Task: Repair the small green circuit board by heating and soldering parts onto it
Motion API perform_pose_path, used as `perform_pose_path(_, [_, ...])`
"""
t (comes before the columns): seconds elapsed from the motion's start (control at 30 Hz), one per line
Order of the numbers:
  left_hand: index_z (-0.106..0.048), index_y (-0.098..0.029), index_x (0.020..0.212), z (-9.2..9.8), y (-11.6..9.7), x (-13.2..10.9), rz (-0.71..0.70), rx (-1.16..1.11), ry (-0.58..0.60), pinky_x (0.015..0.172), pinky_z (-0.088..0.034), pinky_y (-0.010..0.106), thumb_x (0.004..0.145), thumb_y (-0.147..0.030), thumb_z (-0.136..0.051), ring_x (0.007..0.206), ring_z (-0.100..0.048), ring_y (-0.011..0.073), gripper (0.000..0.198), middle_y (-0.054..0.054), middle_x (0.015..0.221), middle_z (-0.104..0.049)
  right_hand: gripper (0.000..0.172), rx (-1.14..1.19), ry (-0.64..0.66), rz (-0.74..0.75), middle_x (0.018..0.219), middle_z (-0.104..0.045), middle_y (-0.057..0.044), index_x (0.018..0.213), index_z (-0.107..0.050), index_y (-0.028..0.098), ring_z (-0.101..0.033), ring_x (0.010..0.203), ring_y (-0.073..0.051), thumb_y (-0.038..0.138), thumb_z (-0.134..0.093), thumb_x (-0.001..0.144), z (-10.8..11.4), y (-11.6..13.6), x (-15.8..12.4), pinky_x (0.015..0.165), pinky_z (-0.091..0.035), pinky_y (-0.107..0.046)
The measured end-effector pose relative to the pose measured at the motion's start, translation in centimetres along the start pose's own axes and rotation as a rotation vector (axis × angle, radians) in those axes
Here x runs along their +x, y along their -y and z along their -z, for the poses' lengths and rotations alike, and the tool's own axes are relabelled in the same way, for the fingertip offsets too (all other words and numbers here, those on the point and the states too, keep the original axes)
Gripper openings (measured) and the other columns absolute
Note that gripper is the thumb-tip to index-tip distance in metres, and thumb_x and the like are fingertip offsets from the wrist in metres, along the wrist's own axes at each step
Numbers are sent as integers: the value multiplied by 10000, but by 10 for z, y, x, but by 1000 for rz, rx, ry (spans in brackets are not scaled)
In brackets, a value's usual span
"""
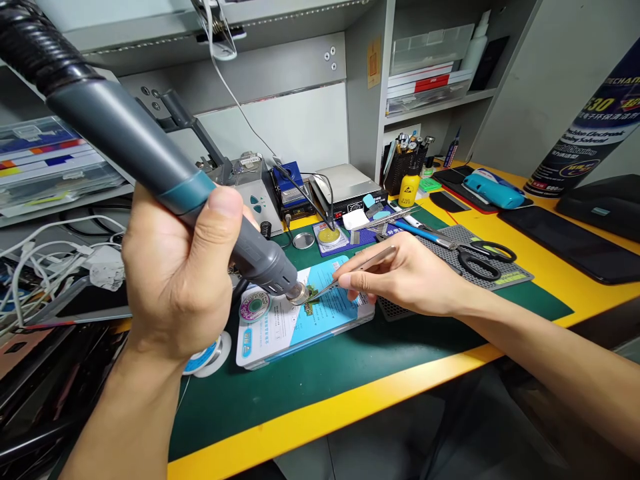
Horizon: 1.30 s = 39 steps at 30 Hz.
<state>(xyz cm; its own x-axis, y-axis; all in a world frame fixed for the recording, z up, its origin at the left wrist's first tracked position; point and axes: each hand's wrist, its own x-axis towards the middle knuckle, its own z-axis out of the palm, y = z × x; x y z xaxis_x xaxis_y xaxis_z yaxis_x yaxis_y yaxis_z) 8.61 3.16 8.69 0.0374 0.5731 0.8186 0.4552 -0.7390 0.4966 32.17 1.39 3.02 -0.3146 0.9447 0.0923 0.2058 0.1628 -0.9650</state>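
Observation:
My left hand [183,267] is wrapped around the grey handle of a hot air gun [135,147], whose black hose runs off at the upper left. Its metal nozzle tilts down over a small green circuit board [312,308]. Between thumb and fingers, my right hand [395,273] pinches metal tweezers [367,265], their tips at the board's edge; whether they grip a part is too small to tell. The board rests on a flat blue and white box [280,337]. A reel of desoldering braid [255,306] lies on the box, left of the nozzle.
A solder spool [207,357] sits left of the box. Scissors [483,260] lie on a grey perforated mat at right, near a phone [575,240]. A yellow bottle [409,190] and a metal-topped device [345,190] stand behind. A large spray can [590,127] is at far right.

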Motion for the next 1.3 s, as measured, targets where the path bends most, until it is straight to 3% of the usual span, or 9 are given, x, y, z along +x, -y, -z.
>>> perform_pose_path(0.13, [-627,-198,939,-1,1,0,-5,-14,-17,707,-539,294,992,-326,-604,736,-603,136,140,-7,810,-635,298,3,-12,16,849,-822,-113,897,-880,126,-584,551,-128,418,-834,856,1,-1,0,481,-489,-261])
perform_pose_path(0.27, [-625,-205,947,-3,2,1,-8,-22,-9,725,-547,310,998,-338,-615,734,-601,140,143,-11,821,-630,276,3,5,4,790,-810,-95,887,-878,120,-584,547,-127,391,-831,858,1,0,0,454,-463,-242])
perform_pose_path(0.77, [-630,-200,890,2,1,-1,32,-13,42,628,-517,278,1011,-402,-628,709,-605,126,236,8,874,-649,255,29,20,0,718,-782,-58,907,-880,127,-598,535,-122,373,-836,861,0,0,0,469,-497,-231])
perform_pose_path(0.9, [-650,-207,852,0,0,0,31,-34,34,599,-502,287,983,-350,-645,704,-597,141,193,10,820,-649,265,43,19,-1,735,-788,-63,915,-881,136,-591,531,-125,387,-869,832,2,0,-1,472,-495,-243])
perform_pose_path(1.07, [-643,-217,876,-1,0,1,12,-48,21,652,-529,299,993,-340,-644,710,-614,147,170,-1,805,-650,268,28,44,7,704,-764,-58,921,-880,128,-582,540,-124,387,-831,873,3,2,-3,468,-492,-233])
perform_pose_path(1.3, [-651,-212,956,2,-4,-1,84,-90,18,557,-506,311,982,-386,-646,647,-586,143,177,5,792,-615,281,-12,55,-8,681,-744,-63,925,-881,126,-577,531,-130,396,-823,870,3,5,-4,451,-460,-238])
